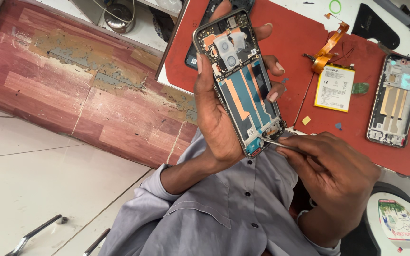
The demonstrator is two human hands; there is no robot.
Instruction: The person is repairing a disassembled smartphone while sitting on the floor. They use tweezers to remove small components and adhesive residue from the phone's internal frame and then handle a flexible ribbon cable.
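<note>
Steady: your left hand (217,111) clamps the opened back-less grey smartphone frame (240,80); your right hand (330,166) pinches thin metal tweezers (274,141), probably at its bottom connector—lever gently.

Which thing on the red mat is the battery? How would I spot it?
Look at the red mat covering the bench. Right of the opened phone held in the left hand lies the battery, just below an orange ribbon cable. It is the only flat yellow-and-white rectangle there.

light: bright, even daylight | shadows: soft, faint | glare: mild on white tiles (34,189) | focus: sharp throughout
</note>
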